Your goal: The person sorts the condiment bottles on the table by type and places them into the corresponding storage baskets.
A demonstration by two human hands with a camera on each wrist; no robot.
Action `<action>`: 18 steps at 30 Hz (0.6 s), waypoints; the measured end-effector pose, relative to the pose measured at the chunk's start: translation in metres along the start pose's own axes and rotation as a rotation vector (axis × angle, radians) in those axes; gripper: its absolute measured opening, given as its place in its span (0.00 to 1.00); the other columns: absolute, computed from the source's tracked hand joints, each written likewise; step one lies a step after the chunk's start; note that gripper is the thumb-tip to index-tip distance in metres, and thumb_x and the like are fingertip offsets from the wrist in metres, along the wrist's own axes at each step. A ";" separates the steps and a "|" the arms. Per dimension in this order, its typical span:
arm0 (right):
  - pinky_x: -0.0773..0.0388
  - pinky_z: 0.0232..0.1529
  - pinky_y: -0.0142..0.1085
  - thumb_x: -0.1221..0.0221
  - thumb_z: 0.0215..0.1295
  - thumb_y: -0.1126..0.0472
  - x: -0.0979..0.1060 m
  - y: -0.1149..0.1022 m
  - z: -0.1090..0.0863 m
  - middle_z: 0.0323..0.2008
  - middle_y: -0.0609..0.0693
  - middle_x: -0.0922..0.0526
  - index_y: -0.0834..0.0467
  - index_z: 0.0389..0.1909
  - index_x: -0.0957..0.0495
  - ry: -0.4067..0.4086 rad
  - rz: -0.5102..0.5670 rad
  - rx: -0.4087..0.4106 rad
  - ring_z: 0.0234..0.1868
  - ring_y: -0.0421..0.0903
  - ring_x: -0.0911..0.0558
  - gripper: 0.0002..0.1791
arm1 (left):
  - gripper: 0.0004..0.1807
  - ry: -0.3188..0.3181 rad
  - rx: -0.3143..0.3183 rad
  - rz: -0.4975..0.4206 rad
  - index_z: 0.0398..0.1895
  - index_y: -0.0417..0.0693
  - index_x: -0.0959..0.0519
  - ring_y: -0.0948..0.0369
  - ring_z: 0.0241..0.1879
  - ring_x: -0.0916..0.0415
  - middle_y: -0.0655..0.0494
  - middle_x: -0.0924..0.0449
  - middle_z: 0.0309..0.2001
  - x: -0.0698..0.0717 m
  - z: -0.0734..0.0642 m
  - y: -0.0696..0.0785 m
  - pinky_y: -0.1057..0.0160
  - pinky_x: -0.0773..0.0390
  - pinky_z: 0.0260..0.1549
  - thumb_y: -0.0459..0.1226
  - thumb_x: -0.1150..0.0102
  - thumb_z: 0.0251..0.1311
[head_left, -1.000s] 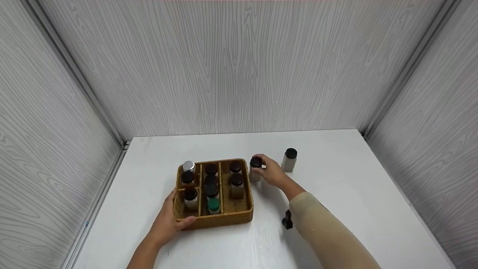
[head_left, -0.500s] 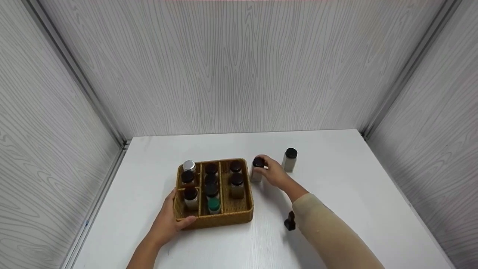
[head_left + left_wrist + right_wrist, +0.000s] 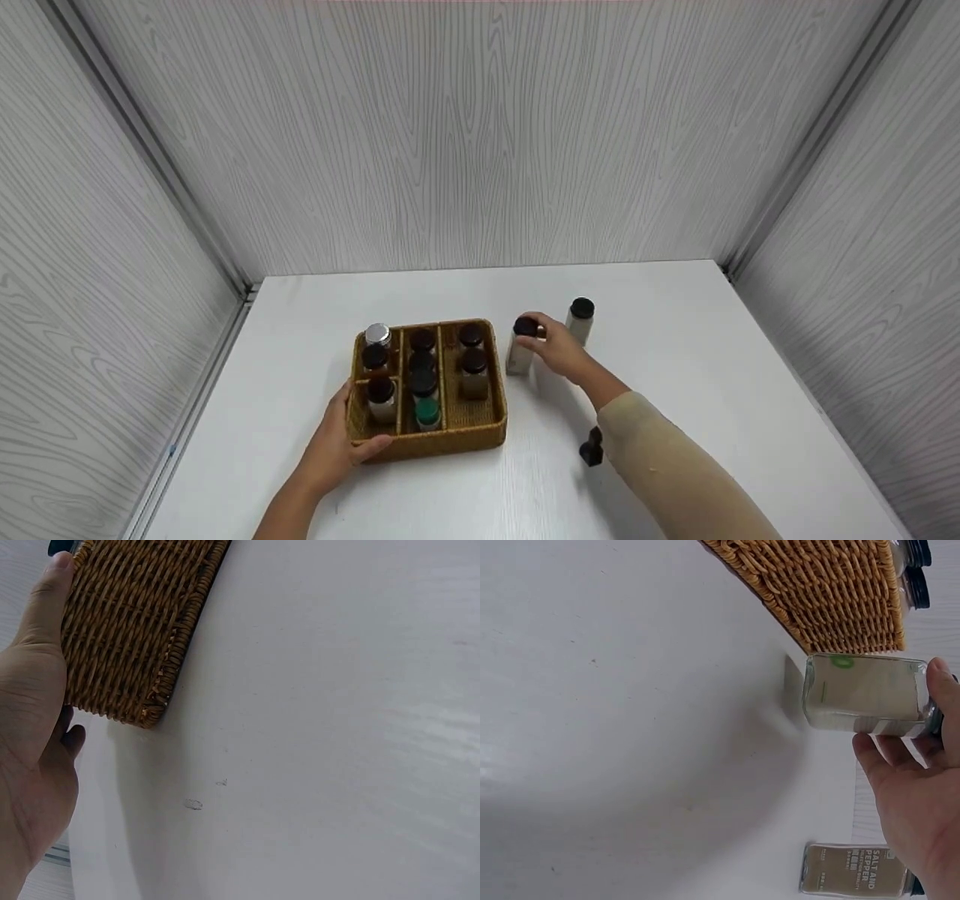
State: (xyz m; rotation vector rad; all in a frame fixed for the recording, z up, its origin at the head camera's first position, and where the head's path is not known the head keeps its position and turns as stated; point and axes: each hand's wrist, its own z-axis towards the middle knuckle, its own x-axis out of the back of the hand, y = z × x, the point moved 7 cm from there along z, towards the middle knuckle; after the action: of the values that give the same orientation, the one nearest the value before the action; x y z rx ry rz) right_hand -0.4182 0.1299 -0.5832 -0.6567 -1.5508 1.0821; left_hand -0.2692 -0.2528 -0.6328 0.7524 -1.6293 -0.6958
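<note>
A wicker basket (image 3: 469, 435) with dividers stands on the table, several seasoning jars inside. My left hand (image 3: 335, 448) grips its near left corner, the thumb at the front rim and the fingers along the left side; in the left wrist view the thumb lies against the woven wall (image 3: 124, 630). Right of the basket, my right hand (image 3: 559, 351) holds a glass seasoning jar (image 3: 519, 358) near its black lid. Pale contents fill much of this jar (image 3: 866, 694) in the right wrist view; whether its base touches the table I cannot tell.
Behind my right hand stands another black-lidded jar (image 3: 580, 327); its label reads "SALT AND PEPPER" (image 3: 844, 870). The basket's jars include a green-lidded one (image 3: 427, 412) and a silver-lidded one (image 3: 378, 335). A small black object (image 3: 592, 450) shows beside my right sleeve. Wood-patterned panels (image 3: 480, 135) enclose the table.
My right hand and the jar in it have shifted slightly right and nearer, away from the basket's right side. The left hand and basket stay where they were.
</note>
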 end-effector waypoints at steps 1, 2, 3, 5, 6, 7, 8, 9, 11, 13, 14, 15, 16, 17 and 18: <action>0.15 0.65 0.47 0.35 0.78 0.60 0.001 -0.001 -0.001 0.67 0.63 0.18 0.60 0.72 0.25 0.002 -0.004 0.006 0.73 0.65 0.20 0.25 | 0.79 -0.001 -0.003 -0.005 0.90 0.50 0.68 0.37 0.89 0.58 0.39 0.61 0.90 0.000 0.000 0.000 0.35 0.52 0.85 0.70 0.24 0.52; 0.15 0.64 0.46 0.34 0.78 0.60 0.003 -0.002 -0.001 0.66 0.63 0.18 0.60 0.71 0.24 0.005 -0.005 0.009 0.72 0.65 0.20 0.25 | 0.78 -0.001 -0.005 -0.010 0.90 0.51 0.67 0.37 0.89 0.58 0.39 0.61 0.90 0.000 0.000 0.001 0.35 0.52 0.85 0.69 0.24 0.53; 0.15 0.64 0.46 0.34 0.77 0.60 0.004 -0.003 -0.002 0.66 0.63 0.18 0.60 0.71 0.24 0.007 -0.008 0.013 0.72 0.65 0.19 0.25 | 0.78 -0.002 -0.005 -0.014 0.91 0.51 0.67 0.37 0.89 0.58 0.40 0.61 0.90 0.000 0.000 0.001 0.35 0.52 0.85 0.69 0.23 0.53; 0.15 0.63 0.47 0.33 0.77 0.59 0.007 -0.004 -0.003 0.65 0.62 0.17 0.59 0.70 0.23 0.010 -0.019 0.015 0.71 0.64 0.19 0.25 | 0.78 -0.003 -0.004 -0.019 0.91 0.51 0.67 0.37 0.89 0.58 0.40 0.61 0.90 0.000 0.000 0.000 0.35 0.52 0.85 0.68 0.23 0.53; 0.15 0.63 0.46 0.33 0.77 0.59 0.008 -0.004 -0.004 0.65 0.61 0.16 0.59 0.70 0.23 0.010 -0.024 0.015 0.71 0.63 0.18 0.25 | 0.78 -0.004 -0.002 -0.020 0.91 0.52 0.67 0.37 0.89 0.58 0.40 0.61 0.90 -0.001 0.000 0.000 0.35 0.52 0.85 0.69 0.23 0.52; 0.14 0.63 0.46 0.33 0.77 0.58 0.009 -0.005 -0.005 0.65 0.61 0.16 0.59 0.70 0.22 0.009 -0.031 0.019 0.70 0.63 0.18 0.25 | 0.78 -0.005 0.002 -0.020 0.91 0.52 0.67 0.37 0.89 0.58 0.40 0.61 0.90 -0.001 0.000 0.000 0.34 0.52 0.85 0.69 0.23 0.52; 0.15 0.62 0.46 0.33 0.76 0.58 0.010 -0.006 -0.005 0.65 0.61 0.16 0.58 0.70 0.22 0.007 -0.032 0.018 0.70 0.62 0.18 0.25 | 0.78 -0.007 0.006 -0.018 0.91 0.52 0.68 0.37 0.89 0.58 0.40 0.61 0.90 -0.001 0.000 -0.001 0.34 0.52 0.85 0.69 0.23 0.52; 0.15 0.62 0.46 0.33 0.76 0.57 0.010 -0.007 -0.007 0.64 0.60 0.16 0.58 0.70 0.22 0.006 -0.039 0.019 0.70 0.62 0.17 0.25 | 0.78 -0.008 0.010 -0.019 0.91 0.53 0.68 0.37 0.89 0.58 0.40 0.61 0.90 -0.001 0.000 -0.001 0.34 0.52 0.85 0.69 0.23 0.52; 0.14 0.60 0.45 0.32 0.76 0.56 0.012 -0.010 -0.009 0.64 0.59 0.16 0.57 0.69 0.22 0.004 -0.049 0.022 0.68 0.61 0.17 0.25 | 0.78 -0.009 0.012 -0.020 0.91 0.52 0.68 0.36 0.88 0.58 0.40 0.61 0.90 -0.002 -0.001 -0.001 0.34 0.52 0.85 0.69 0.23 0.52; 0.15 0.58 0.43 0.31 0.75 0.55 0.014 -0.016 -0.011 0.63 0.59 0.15 0.56 0.69 0.21 0.003 -0.054 0.028 0.67 0.60 0.16 0.25 | 0.78 -0.009 0.010 -0.025 0.91 0.52 0.67 0.36 0.88 0.58 0.39 0.61 0.90 -0.002 0.000 -0.001 0.34 0.52 0.85 0.68 0.23 0.52; 0.15 0.56 0.42 0.30 0.74 0.55 0.014 -0.019 -0.013 0.62 0.58 0.15 0.56 0.69 0.21 0.004 -0.051 0.029 0.66 0.59 0.16 0.26 | 0.78 -0.008 0.006 -0.026 0.91 0.51 0.67 0.36 0.88 0.58 0.39 0.61 0.90 -0.002 0.000 -0.001 0.34 0.52 0.85 0.68 0.23 0.53; 0.15 0.55 0.41 0.30 0.74 0.54 0.015 -0.022 -0.014 0.62 0.57 0.14 0.55 0.68 0.20 0.005 -0.049 0.032 0.65 0.58 0.16 0.26 | 0.78 -0.008 0.003 -0.029 0.91 0.51 0.67 0.36 0.88 0.58 0.39 0.61 0.90 -0.001 0.000 -0.001 0.34 0.52 0.85 0.67 0.22 0.53; 0.15 0.54 0.39 0.29 0.73 0.54 0.016 -0.026 -0.015 0.61 0.57 0.14 0.55 0.68 0.20 0.005 -0.046 0.037 0.64 0.57 0.15 0.26 | 0.77 -0.007 -0.001 -0.031 0.91 0.50 0.67 0.37 0.88 0.58 0.39 0.61 0.90 -0.001 0.000 -0.001 0.34 0.51 0.85 0.67 0.22 0.54; 0.16 0.53 0.38 0.29 0.73 0.54 0.016 -0.029 -0.016 0.60 0.57 0.14 0.55 0.68 0.19 0.004 -0.044 0.044 0.63 0.57 0.15 0.26 | 0.77 -0.006 -0.006 -0.034 0.91 0.50 0.67 0.37 0.88 0.58 0.39 0.61 0.90 0.000 0.001 0.000 0.34 0.51 0.85 0.67 0.22 0.54; 0.16 0.52 0.37 0.28 0.72 0.53 0.016 -0.033 -0.017 0.59 0.56 0.13 0.55 0.67 0.19 0.003 -0.045 0.053 0.62 0.56 0.15 0.26 | 0.77 -0.005 -0.010 -0.035 0.90 0.50 0.67 0.37 0.88 0.58 0.38 0.61 0.90 0.000 0.001 0.000 0.33 0.51 0.85 0.66 0.22 0.54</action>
State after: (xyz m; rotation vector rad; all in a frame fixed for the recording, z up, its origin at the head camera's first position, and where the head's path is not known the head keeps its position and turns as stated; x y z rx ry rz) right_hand -0.4020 0.1344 -0.5467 -0.5848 -1.5226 1.0840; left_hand -0.2699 -0.2528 -0.6329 0.7735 -1.6196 -0.7309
